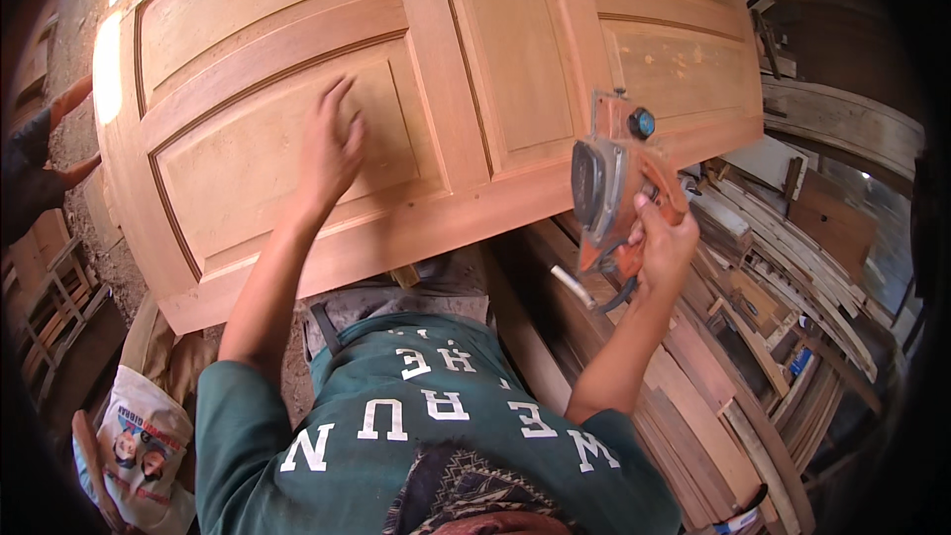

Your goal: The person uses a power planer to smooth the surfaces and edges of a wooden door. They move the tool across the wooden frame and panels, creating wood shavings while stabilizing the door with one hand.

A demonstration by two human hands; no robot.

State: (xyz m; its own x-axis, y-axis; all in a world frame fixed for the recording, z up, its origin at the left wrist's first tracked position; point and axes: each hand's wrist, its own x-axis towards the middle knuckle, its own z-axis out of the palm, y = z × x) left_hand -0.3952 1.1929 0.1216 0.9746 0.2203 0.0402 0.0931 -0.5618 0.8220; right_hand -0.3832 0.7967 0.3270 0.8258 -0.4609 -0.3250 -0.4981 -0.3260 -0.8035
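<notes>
An orange electric hand planer point(619, 178) with a dark side cover and a blue-topped knob is in my right hand point(666, 243), its handle wrapped by my fingers. I hold it tilted, at the near right edge of a panelled wooden door point(426, 139). Whether its base touches the wood I cannot tell. My left hand point(335, 144) is over a recessed panel at the door's left part, fingers spread and holding nothing. A short cord point(616, 297) comes off the planer near my right wrist.
Stacked boards and strips point(693, 416) lie along the right side. A curved timber piece point(842, 124) is farther back. At the lower left stands a printed white sack point(144, 446). Another person's arms point(74, 134) show at the far left, beside the door.
</notes>
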